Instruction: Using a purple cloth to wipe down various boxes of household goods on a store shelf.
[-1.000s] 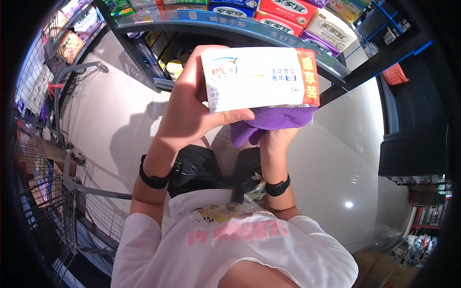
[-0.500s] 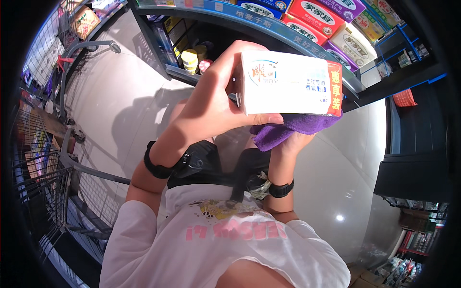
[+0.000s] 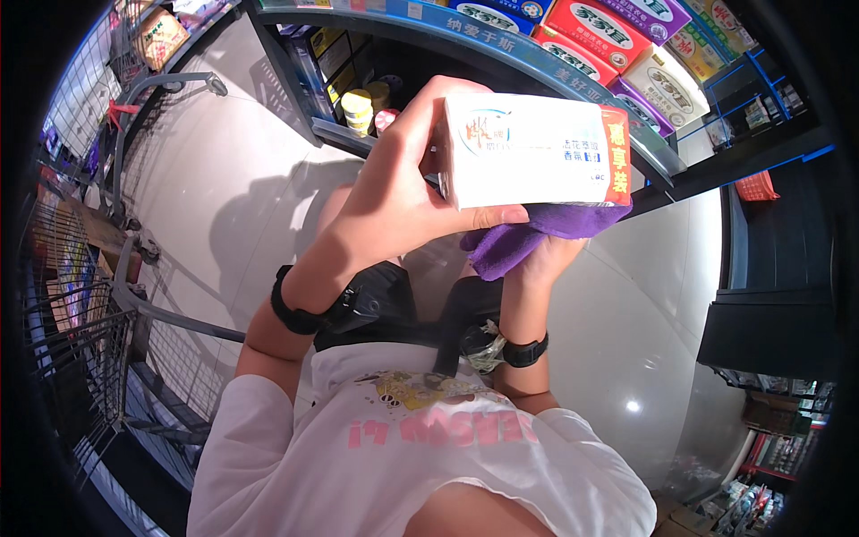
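Note:
My left hand (image 3: pixel 394 192) grips a white box-shaped pack (image 3: pixel 528 170) by its left end, with the thumb along the lower edge and the fingers behind. A red band crosses the pack's right end, and its printed white face catches strong light. Beneath the pack, a purple cloth (image 3: pixel 510 248) is bunched in my right hand (image 3: pixel 553 259). The cloth lies against the pack's underside near the red band. Most of my right fingers are hidden behind the cloth and the pack.
Ahead is a shelf with a blue front strip (image 3: pixel 501 40), carrying several red packs (image 3: pixel 595 36) and others in purple and cream. Yellow-lidded tubs (image 3: pixel 356 109) stand below. A wire shopping cart (image 3: pixel 89 358) is at the left, on pale tiled floor (image 3: pixel 259 179).
The white pack and the purple cloth have shifted very slightly left, held by the same hands. The shelf goods sit slightly further right in view.

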### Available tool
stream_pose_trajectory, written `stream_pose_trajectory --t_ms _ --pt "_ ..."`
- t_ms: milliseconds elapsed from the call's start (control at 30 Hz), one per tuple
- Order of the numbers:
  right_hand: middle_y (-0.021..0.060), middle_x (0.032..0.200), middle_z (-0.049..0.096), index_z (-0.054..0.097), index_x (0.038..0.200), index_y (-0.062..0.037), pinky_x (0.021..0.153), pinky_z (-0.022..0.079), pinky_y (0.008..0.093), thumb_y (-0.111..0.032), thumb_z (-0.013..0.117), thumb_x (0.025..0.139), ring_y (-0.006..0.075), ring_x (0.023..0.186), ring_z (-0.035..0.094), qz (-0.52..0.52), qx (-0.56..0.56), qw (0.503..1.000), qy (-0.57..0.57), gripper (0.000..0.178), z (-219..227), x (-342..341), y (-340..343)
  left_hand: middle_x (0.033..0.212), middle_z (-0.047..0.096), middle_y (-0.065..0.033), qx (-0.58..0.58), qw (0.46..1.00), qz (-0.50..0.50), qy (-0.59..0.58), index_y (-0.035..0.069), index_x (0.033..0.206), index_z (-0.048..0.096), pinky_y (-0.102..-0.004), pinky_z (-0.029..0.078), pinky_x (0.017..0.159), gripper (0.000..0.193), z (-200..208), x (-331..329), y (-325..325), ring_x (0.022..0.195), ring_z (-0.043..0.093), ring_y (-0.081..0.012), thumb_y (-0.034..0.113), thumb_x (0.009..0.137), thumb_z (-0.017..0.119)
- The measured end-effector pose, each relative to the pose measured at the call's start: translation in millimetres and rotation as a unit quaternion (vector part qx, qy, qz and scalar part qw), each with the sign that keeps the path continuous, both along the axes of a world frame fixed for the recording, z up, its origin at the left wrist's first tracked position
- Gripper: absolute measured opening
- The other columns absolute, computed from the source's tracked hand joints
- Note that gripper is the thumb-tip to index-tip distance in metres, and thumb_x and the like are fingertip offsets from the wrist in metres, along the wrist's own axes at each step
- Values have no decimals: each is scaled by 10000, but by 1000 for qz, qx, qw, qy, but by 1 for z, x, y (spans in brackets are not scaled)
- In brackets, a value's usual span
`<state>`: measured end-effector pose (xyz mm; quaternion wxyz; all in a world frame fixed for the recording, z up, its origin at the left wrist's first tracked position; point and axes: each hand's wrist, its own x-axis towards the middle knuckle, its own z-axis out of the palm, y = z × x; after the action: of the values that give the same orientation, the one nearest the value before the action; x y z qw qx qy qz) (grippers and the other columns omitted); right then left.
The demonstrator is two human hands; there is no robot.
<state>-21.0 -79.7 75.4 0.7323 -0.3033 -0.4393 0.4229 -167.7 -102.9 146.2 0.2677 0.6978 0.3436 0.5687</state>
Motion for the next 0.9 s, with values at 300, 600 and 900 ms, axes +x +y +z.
stream_pose_trajectory --t_ms 300,600,900 --pt "110 1131 459 339 1186 14 864 374 282 -124 524 814 173 1025 456 -11 -46 998 -47 438 -10 -8 18 1080 444 -80 -209 942 -201 -167 39 1184 325 -286 374 830 659 7 -19 11 1004 427 -156 226 676 702" --pt "97 1128 463 386 1170 37 864 366 262 -53 501 793 162 1013 452 89 -2 996 6 404 13 -20 20 1045 518 -85 -329 917 -221 -49 -29 1137 408 -259 367 849 662 -15 -50 35 976 479 -139 144 595 748" --pt "93 1070 503 433 1120 34 852 389 276 -102 423 848 175 961 502 203 -61 977 26 304 27 -2 31 1105 477 -97 -29 995 90 -20 8 1173 367 -285 371 880 752 49 -153 84 1011 470 -164 -7 515 731"
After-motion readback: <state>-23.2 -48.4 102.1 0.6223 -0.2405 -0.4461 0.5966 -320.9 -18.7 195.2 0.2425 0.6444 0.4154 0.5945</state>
